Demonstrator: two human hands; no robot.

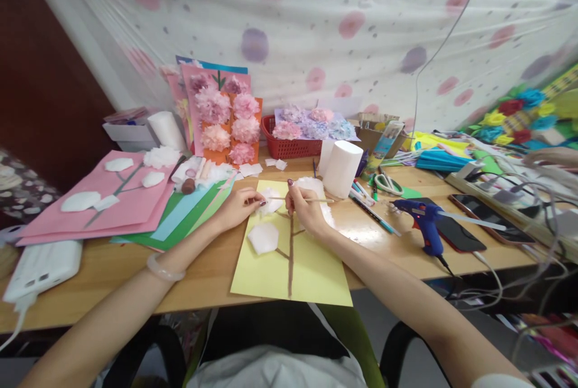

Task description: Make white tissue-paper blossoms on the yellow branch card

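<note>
A yellow sheet of paper [316,267] lies in front of me, with a brown branching stem [291,255] drawn on it. One white paper piece [263,238] sits flat at the stem's left. Above it, my left hand [239,207] pinches the edge of a crumpled white tissue paper [270,202]. My right hand [306,206] grips a thin wooden stick [323,200], held level, its far end reaching over that tissue. More white tissue [326,210] lies partly hidden behind my right hand.
Pink sheets [49,213] with white pieces lie left, over green paper [158,228]. A white paper roll [344,168], scissors [388,184], markers [372,214], a blue glue gun [422,219] and phones [492,219] are right. Behind stand a red basket [293,148] and paper-flower cards [226,114].
</note>
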